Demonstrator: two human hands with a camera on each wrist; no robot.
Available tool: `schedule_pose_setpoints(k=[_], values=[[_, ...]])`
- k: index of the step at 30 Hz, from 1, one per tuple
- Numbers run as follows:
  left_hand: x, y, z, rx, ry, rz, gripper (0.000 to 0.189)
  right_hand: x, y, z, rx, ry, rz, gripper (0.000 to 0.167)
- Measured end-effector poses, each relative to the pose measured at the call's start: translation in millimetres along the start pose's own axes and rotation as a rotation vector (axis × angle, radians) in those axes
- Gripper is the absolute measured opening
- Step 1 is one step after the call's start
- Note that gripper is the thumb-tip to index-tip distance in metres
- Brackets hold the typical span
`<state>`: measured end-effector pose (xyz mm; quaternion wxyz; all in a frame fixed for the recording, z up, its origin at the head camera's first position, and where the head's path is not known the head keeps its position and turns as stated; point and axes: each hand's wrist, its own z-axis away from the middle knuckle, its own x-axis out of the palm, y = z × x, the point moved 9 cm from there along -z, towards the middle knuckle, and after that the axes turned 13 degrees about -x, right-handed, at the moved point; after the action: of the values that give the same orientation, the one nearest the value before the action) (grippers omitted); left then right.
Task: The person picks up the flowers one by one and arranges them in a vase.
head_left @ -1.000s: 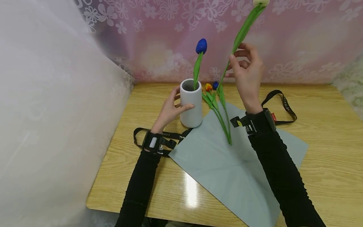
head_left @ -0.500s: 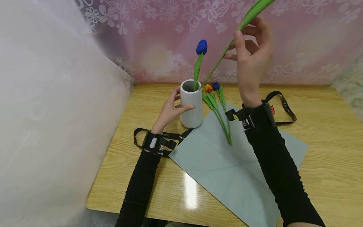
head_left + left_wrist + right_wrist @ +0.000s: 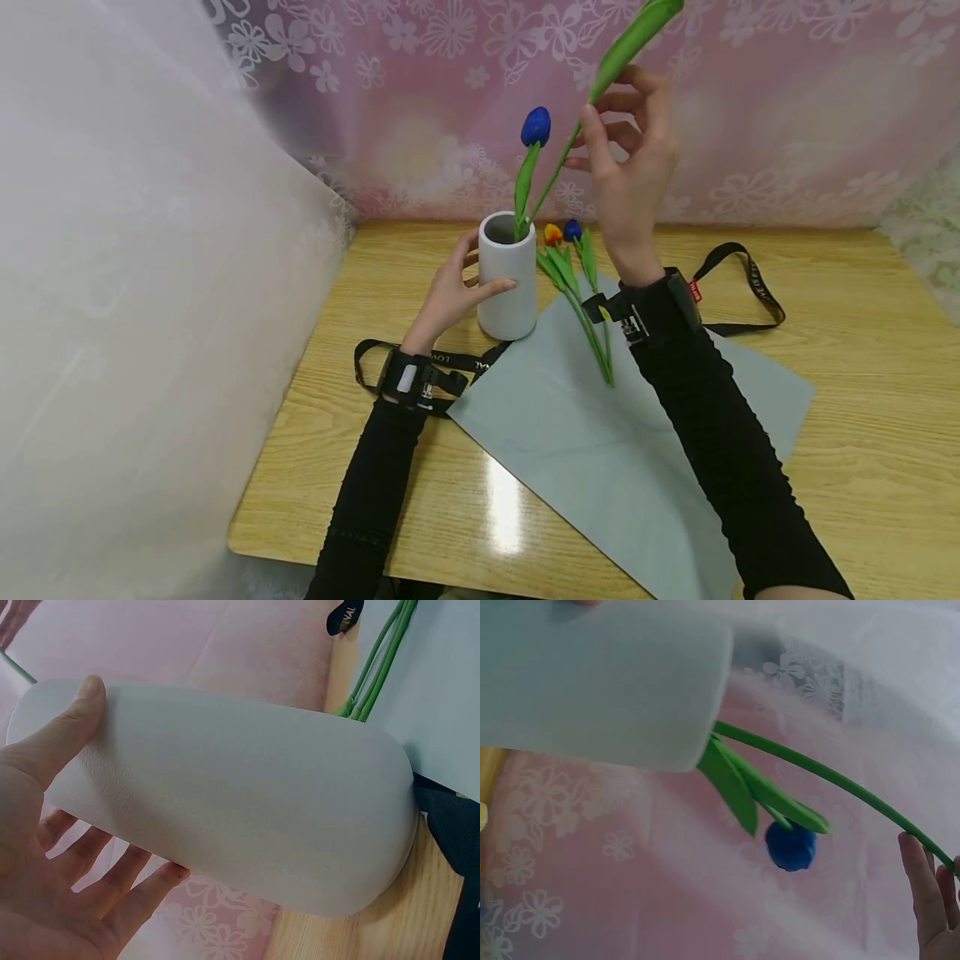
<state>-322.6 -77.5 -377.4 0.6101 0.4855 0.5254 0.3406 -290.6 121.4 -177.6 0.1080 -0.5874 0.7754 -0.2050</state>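
Along the left edge, white sheeting (image 3: 112, 292) hangs down past the wooden table (image 3: 300, 483), and next comes a black strap (image 3: 453, 360) looped on the wood, behind the left wrist. Now the left hand (image 3: 446, 296): it has the white vase (image 3: 507, 312) clamped, thumb across the near side, fingers curled round the far left. The vase stands upright by a corner of the grey-green paper (image 3: 615, 467), and up from its mouth rises a blue tulip (image 3: 536, 127), one green leaf on its stem. Just right of the vase, an orange-red flower (image 3: 552, 234) and a smaller blue flower (image 3: 572, 229) lie with their heads on the table, stems running down over the paper. Above them, the right hand (image 3: 633, 158) pinches a green stem (image 3: 553, 177) between thumb and fingers; the stem leans, its low end at the vase's mouth, how deep I can't tell, its leaf (image 3: 630, 52) reaching up to the top edge. Farther right, another strap (image 3: 760, 284) loops on the wood, with the pink curtain (image 3: 810, 142) behind.
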Motion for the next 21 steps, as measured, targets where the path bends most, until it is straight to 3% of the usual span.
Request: schedule_pose_setpoints(k=[7, 14, 21], values=[[-0.5, 0.9, -0.2, -0.004, 0.011, -0.019, 0.083, 15.3, 9.3, 15.6, -0.065, -0.147, 0.058, 0.032], [0.7, 0.7, -0.9, -0.003, 0.011, -0.024, 0.083, 22.7, 29.4, 33.6, 0.061, -0.253, 0.148, 0.035], [2.2, -1.5, -2.5, -0.029, -0.008, 0.008, 0.084, 23.2, 41.5, 51.0, 0.082, -0.319, 0.215, 0.036]])
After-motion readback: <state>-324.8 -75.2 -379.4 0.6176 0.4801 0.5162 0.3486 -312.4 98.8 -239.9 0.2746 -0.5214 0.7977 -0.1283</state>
